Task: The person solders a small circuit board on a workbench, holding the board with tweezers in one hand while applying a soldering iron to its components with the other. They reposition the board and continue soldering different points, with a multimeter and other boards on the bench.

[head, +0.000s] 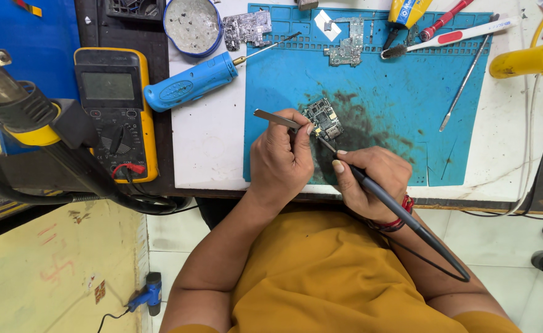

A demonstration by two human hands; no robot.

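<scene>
A small dark circuit board (323, 118) lies on a blue work mat (394, 98), on a patch stained black. My left hand (279, 160) grips metal tweezers (274, 118), their tips meeting the board's near-left edge. My right hand (370, 179) holds a black soldering iron (382, 197) like a pen. Its thin tip touches the near edge of the board, and its cable trails back over my yellow shirt.
A yellow multimeter (114, 111) sits left, with a hot-air nozzle (18, 102) and hose in front of it. A blue-handled screwdriver (191, 81), a round tin (192, 24), two more boards (246, 28) (347, 46), a brush (450, 36) and a thin probe (464, 83) lie beyond.
</scene>
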